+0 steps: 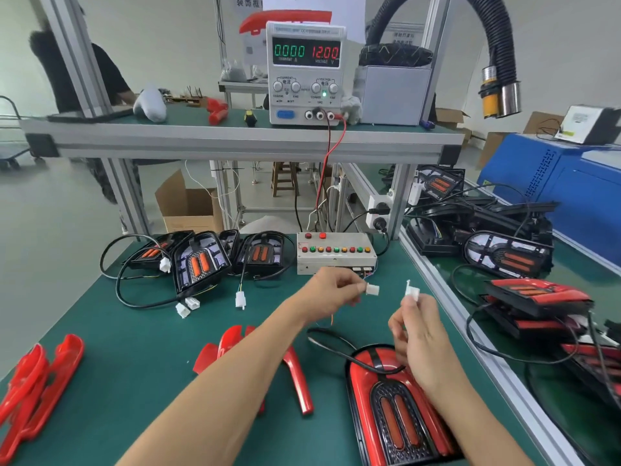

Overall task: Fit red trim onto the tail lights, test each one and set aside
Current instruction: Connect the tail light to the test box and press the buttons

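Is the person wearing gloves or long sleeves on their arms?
No. The left hand and right hand are bare, with no gloves. Both forearms are uncovered as far as the picture shows, so no sleeves are visible. I see no watch, ring or bracelet either.

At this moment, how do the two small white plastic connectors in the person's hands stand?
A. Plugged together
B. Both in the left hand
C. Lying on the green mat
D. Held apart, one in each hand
D: the left hand pinches one white plastic connector and the right hand pinches the other white connector, with green mat showing in the gap between them.
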`<control>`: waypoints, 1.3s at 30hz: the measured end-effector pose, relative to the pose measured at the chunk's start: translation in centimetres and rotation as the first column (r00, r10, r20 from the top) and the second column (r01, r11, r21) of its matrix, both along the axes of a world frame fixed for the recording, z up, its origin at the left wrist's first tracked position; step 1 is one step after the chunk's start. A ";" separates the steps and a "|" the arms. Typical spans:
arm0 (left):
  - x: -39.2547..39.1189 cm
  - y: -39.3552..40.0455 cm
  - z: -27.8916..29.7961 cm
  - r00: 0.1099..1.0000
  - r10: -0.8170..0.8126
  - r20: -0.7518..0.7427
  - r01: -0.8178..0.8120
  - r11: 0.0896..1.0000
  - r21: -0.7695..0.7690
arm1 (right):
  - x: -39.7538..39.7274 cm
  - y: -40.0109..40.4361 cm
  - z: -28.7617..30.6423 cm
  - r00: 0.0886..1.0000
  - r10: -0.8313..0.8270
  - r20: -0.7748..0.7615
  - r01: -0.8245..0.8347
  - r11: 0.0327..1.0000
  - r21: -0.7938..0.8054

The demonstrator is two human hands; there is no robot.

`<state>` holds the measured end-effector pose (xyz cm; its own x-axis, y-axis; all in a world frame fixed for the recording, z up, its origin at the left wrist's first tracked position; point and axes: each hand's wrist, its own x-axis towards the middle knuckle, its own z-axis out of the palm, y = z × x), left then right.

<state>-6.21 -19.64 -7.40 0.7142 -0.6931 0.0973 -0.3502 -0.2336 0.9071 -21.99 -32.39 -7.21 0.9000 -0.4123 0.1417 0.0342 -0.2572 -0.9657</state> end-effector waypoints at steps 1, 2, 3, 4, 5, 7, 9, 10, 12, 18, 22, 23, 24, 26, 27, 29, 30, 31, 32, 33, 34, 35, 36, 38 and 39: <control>0.1 0.4 0.0 0.999 0.006 -0.052 -0.010 0.997 -0.076 | 0.5 -0.3 0.0 0.999 0.026 -0.029 -0.026 1.000 -0.017; 0.2 0.8 -0.1 0.996 0.010 -0.088 -0.021 0.992 -0.128 | 1.0 -0.7 0.1 0.997 0.050 -0.053 -0.053 0.997 -0.057; 0.2 1.1 -0.2 0.993 0.018 -0.113 -0.036 0.986 -0.163 | 1.5 -1.0 0.2 0.996 0.062 -0.071 -0.070 0.990 -0.124; 0.3 1.3 -0.3 0.991 0.028 -0.135 -0.053 0.981 -0.187 | 2.0 -1.2 0.2 0.995 0.058 -0.083 -0.074 0.976 -0.206; 0.3 1.4 -0.4 0.987 0.036 -0.154 -0.068 0.977 -0.204 | 2.4 -1.4 0.4 0.995 0.046 -0.089 -0.070 0.955 -0.289; 0.3 1.5 -0.4 0.982 0.039 -0.185 -0.083 0.968 -0.236 | 3.1 -1.5 0.6 0.995 0.030 -0.095 -0.065 0.914 -0.400; 0.4 1.6 -0.3 0.979 0.029 -0.203 -0.084 0.959 -0.272 | 3.5 -1.4 0.8 0.994 0.019 -0.103 -0.066 0.879 -0.473; 0.4 1.6 -0.2 0.979 0.024 -0.203 -0.082 0.956 -0.281 | 3.6 -1.3 0.8 0.994 0.009 -0.107 -0.062 0.862 -0.503; 0.4 1.7 0.0 0.981 0.015 -0.192 -0.070 0.957 -0.283 | 3.7 -1.2 0.9 0.995 -0.015 -0.099 -0.042 0.839 -0.542; 0.6 2.1 0.0 0.994 0.010 -0.109 -0.034 0.977 -0.213 | 3.6 -0.9 1.5 0.995 -0.031 -0.097 -0.039 0.765 -0.642; 0.8 2.3 0.1 0.999 0.014 -0.052 -0.023 0.986 -0.165 | 3.8 -0.9 1.4 0.993 -0.048 -0.107 -0.039 0.727 -0.685; 0.9 2.3 0.1 0.999 0.011 -0.035 -0.016 0.988 -0.151 | 3.8 -1.0 1.4 0.992 -0.049 -0.116 -0.046 0.716 -0.696; 1.0 2.3 0.2 1.000 0.005 -0.021 -0.008 0.990 -0.138 | 3.9 -1.1 1.3 0.990 -0.049 -0.129 -0.057 0.707 -0.704; 1.2 2.3 0.4 1.000 -0.005 0.000 0.005 0.993 -0.115 | 4.0 -1.5 1.2 0.986 -0.032 -0.163 -0.092 0.712 -0.697; 1.2 2.2 0.5 1.000 -0.005 0.002 0.005 0.994 -0.109 | 4.0 -1.7 1.2 0.984 -0.019 -0.177 -0.108 0.724 -0.681; 1.2 2.2 0.6 1.000 -0.008 -0.008 0.007 0.993 -0.122 | 4.1 -2.1 1.3 0.980 -0.003 -0.197 -0.130 0.743 -0.656; 1.2 2.1 0.6 1.000 -0.010 -0.016 0.008 0.992 -0.129 | 4.1 -2.3 1.3 0.979 0.008 -0.203 -0.139 0.756 -0.639; 1.1 2.1 0.5 1.000 -0.010 -0.022 0.007 0.991 -0.133 | 4.1 -2.4 1.4 0.979 0.024 -0.204 -0.148 0.774 -0.616; 1.0 2.0 0.5 1.000 -0.009 -0.028 0.005 0.991 -0.136 | 4.2 -2.6 1.4 0.978 0.042 -0.205 -0.158 0.788 -0.595; 0.9 2.0 0.4 0.999 -0.011 -0.033 0.007 0.991 -0.137 | 4.2 -2.8 1.5 0.976 0.054 -0.209 -0.170 0.792 -0.586; 0.8 2.0 0.4 0.999 -0.015 -0.040 0.010 0.991 -0.137 | 4.2 -2.9 1.5 0.974 0.062 -0.219 -0.182 0.788 -0.588; 0.8 2.0 0.3 0.999 -0.018 -0.048 0.011 0.991 -0.136 | 4.2 -3.1 1.4 0.971 0.065 -0.229 -0.192 0.783 -0.592; 0.8 2.0 0.2 0.998 -0.019 -0.057 0.011 0.991 -0.134 | 4.2 -3.2 1.4 0.969 0.067 -0.238 -0.200 0.779 -0.595; 0.7 2.0 0.2 0.997 -0.022 -0.073 0.013 0.991 -0.130 | 4.3 -3.4 1.4 0.963 0.069 -0.260 -0.218 0.767 -0.604; 0.7 2.0 0.2 0.997 -0.023 -0.079 0.013 0.992 -0.125 | 4.4 -3.5 1.4 0.959 0.070 -0.275 -0.231 0.757 -0.611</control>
<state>-5.48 -17.60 -7.22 0.7107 -0.6920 0.1265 -0.2780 -0.1111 0.9541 -17.64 -35.88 -5.82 0.9815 -0.1574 0.1092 -0.0682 -0.8196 -0.5688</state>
